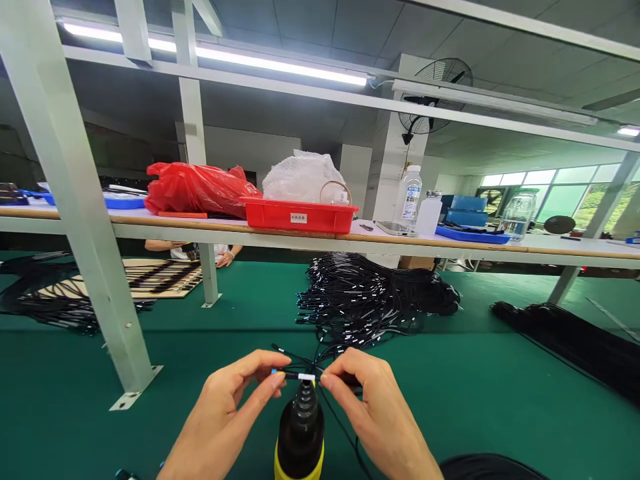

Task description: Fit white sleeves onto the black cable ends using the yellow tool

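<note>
A thin black cable with a white sleeve [307, 377] is stretched level between my two hands. My left hand [233, 397] pinches its blue-tipped end between thumb and forefinger. On the other side of the sleeve, my right hand [373, 397] pinches the cable with thumb and forefinger. Just below the sleeve is the stepped black nozzle of a black and yellow hot air gun [301, 430], standing nozzle up; whether they touch I cannot tell. More black cables [345, 347] run behind my fingers toward a large bundle of cables [370, 293] with white sleeves.
The green table [215, 353] also bears black cables at left [55, 300] and a thick bundle [565, 340] at right. A metal post [95, 220] stands at left. Overhead, a shelf holds a red tray [300, 219] and bottles [411, 193]. Another person's hand [225, 259] rests across the table.
</note>
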`<state>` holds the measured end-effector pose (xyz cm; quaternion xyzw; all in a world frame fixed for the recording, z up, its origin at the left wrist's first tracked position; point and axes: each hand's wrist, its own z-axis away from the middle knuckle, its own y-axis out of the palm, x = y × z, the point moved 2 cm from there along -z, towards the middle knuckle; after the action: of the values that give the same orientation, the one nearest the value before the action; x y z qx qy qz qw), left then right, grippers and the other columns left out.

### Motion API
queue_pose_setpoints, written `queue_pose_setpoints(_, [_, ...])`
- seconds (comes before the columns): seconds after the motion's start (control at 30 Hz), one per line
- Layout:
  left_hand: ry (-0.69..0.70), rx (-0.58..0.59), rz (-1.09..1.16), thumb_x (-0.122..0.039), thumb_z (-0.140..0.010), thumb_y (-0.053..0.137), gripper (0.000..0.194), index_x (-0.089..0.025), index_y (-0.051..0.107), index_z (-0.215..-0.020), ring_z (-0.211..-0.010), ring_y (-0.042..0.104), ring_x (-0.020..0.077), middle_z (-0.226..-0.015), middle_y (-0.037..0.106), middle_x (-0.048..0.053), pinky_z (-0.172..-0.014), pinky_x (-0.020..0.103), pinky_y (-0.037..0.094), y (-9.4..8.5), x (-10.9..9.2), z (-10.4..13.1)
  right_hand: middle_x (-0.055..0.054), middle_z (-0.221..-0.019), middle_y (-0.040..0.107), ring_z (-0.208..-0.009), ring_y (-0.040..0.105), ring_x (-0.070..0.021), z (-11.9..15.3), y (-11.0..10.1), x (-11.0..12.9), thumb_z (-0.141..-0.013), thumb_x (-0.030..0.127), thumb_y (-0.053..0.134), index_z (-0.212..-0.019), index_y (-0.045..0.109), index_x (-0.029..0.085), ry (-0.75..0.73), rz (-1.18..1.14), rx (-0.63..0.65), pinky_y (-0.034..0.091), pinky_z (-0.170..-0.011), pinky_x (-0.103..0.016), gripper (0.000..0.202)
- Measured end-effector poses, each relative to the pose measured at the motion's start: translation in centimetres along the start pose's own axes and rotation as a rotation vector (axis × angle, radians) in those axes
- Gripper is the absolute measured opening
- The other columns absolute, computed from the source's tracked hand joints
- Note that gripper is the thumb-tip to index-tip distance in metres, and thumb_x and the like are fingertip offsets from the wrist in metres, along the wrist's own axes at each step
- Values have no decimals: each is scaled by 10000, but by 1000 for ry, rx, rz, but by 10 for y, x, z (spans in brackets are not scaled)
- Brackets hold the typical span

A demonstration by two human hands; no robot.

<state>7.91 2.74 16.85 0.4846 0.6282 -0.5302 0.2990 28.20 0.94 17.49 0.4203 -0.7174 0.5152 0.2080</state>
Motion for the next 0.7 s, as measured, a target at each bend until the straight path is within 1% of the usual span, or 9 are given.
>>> queue_pose_setpoints(0.1, [1,23,3,-481,-847,613,270,-252,687,-970,-833,668,176,-896,717,-5,-758,211,527,0,1,0,18,-762,640,-738,575,-144,-1,-1,1,-899,171,570,-757,666,203,-14,-8,-12,371,-661,-249,174])
queue_pose_setpoints(0.2, [4,52,-29,-488,-866,583,280,-238,686,-937,-720,641,159,-806,699,-6,-670,208,520,-1,-3,1,22,-763,647,-743,583,-142,-2,-2,3,-882,138,577,-746,663,204,-20,-14,-32,376,-656,-245,174])
queue_pose_setpoints(0.3, [10,42,-61,-499,-850,589,293,-226,690,-881,-651,611,155,-751,682,-5,-617,214,509,-1,-9,0,23,-759,645,-747,587,-144,-2,-3,3,-869,122,584,-735,660,206,-15,-14,-42,379,-654,-247,176])
queue_pose_setpoints(0.43, [-1,13,-65,-495,-814,627,288,-233,697,-909,-720,625,176,-814,693,3,-680,230,527,-1,-10,-2,16,-764,642,-756,590,-150,-3,-3,3,-856,115,593,-737,656,203,-12,-25,-49,393,-670,-254,160])
queue_pose_setpoints(0.53, [-12,26,-78,-491,-827,626,273,-255,696,-946,-778,631,176,-863,702,-6,-714,219,517,-1,-7,-1,14,-759,641,-747,590,-152,-3,-3,4,-850,107,589,-731,654,201,-14,-35,-51,399,-662,-255,165])
queue_pose_setpoints(0.7, [20,34,-93,-482,-836,630,227,-279,713,-897,-817,645,170,-865,717,-27,-739,193,504,-2,-9,-1,6,-765,637,-757,600,-155,-3,-3,7,-842,99,586,-729,650,192,-10,-38,-55,411,-672,-258,160])
